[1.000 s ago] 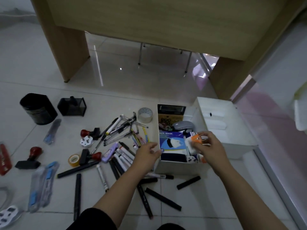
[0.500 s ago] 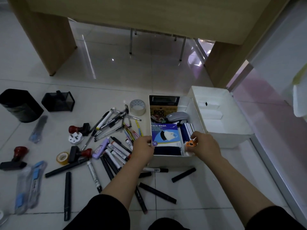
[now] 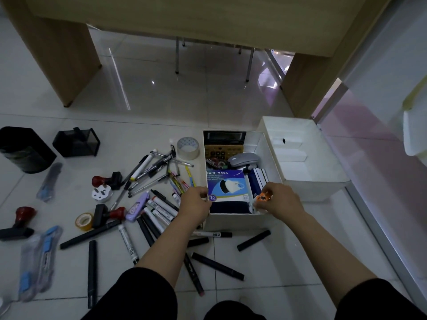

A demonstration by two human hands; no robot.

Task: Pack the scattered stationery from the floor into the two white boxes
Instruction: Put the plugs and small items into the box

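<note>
A white box (image 3: 233, 221) stands on the floor holding a face mask carton (image 3: 227, 184), a calculator (image 3: 223, 144), a grey mouse (image 3: 243, 159) and dark blue items. My right hand (image 3: 280, 200) is inside its near right corner, fingers closed on a small white and orange item (image 3: 262, 199). My left hand (image 3: 195, 203) grips the box's left wall beside the carton. A second white box (image 3: 307, 158) lies open to the right, holding white inserts. Several markers and pens (image 3: 157, 179) are scattered on the floor left of the box.
Tape rolls (image 3: 188, 147) (image 3: 84, 221), red stamps (image 3: 107, 181) (image 3: 19, 221), a white plug (image 3: 101, 194), a mesh holder (image 3: 77, 143), a black cup (image 3: 24, 150) and packaged blades (image 3: 38, 259) lie at left. Black markers (image 3: 217, 265) sit in front of the box. A wooden desk (image 3: 62, 63) stands behind.
My right hand has lowered the orange and white item from above the box into its near right corner. My left hand has come to the box's left wall.
</note>
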